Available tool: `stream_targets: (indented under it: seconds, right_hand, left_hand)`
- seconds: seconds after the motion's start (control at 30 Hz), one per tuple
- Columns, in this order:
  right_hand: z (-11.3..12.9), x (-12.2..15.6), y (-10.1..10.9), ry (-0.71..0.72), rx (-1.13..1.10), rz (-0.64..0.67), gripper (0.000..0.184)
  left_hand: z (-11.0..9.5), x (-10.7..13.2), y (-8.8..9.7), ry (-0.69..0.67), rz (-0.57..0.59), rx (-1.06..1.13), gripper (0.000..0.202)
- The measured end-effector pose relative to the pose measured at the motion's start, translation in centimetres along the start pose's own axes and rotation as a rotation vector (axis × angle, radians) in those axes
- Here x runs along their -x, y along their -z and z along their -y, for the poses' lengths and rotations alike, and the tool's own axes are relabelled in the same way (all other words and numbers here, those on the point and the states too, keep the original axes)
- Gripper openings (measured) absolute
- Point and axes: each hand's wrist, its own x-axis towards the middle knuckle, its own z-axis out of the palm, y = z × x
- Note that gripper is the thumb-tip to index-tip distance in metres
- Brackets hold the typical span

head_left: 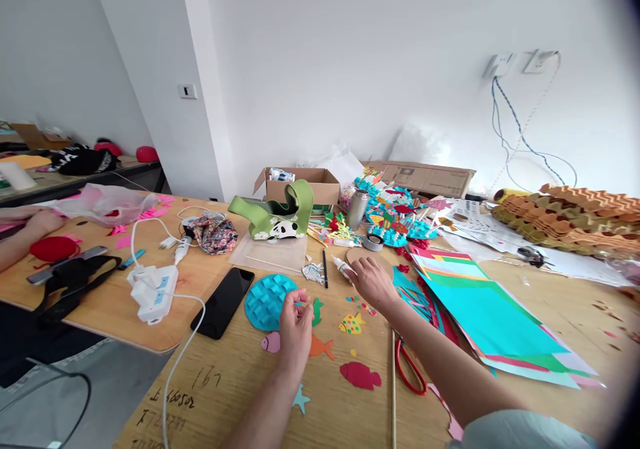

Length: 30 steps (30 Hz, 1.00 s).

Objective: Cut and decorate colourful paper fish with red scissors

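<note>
Head view shows our hands (333, 305) apart above the wooden table (240, 395). Our left hand (295, 327) pinches a small teal paper scrap (300, 303) between its fingertips, just beside a blue folded-paper disc (266, 301). Our right hand (370, 283) grips a white glue bottle (343, 269), its tip over a cardboard circle (363, 257). Around our hands lie paper fish, with a red fish (360, 374) nearest the table's near edge and a yellow fish (351, 323) between our hands and it. Red-handled scissors (407, 369) and a stack of coloured paper (490, 322) sit to our right. A black smartphone (223, 302) lies to our left, and beyond it a co-worker's hand (43, 221) rests at the far left.
</note>
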Motion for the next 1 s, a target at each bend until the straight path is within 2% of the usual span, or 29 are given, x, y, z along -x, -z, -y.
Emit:
stream_targets:
  seconds: [0.13, 0.27, 0.4, 0.77, 1.0]
  right_hand:
    - [0.3, 3.3, 0.6, 0.168, -0.102, 0.009, 0.044]
    - [0.8, 5.7, -0.4, 0.373, -0.238, 0.051, 0.043]
    - [0.3, 6.6, -1.1, 0.36, -0.203, 0.079, 0.046]
    - [-2.6, 9.7, -0.6, 0.266, -0.163, 0.078, 0.045]
    - [-3.0, 10.4, -1.0, 0.349, -0.168, 0.093, 0.046]
  left_hand:
    - [-0.2, 0.1, -0.1, 0.003, 0.005, -0.008, 0.033]
    - [-0.4, 0.2, -0.2, -0.005, 0.01, -0.038, 0.028]
    - [-0.3, 0.1, -0.1, -0.017, 0.0, -0.025, 0.026]
    - [0.1, 0.0, -0.2, 0.03, 0.025, 0.005, 0.028]
    - [0.1, -0.1, -0.1, 0.006, 0.015, -0.005, 0.027]
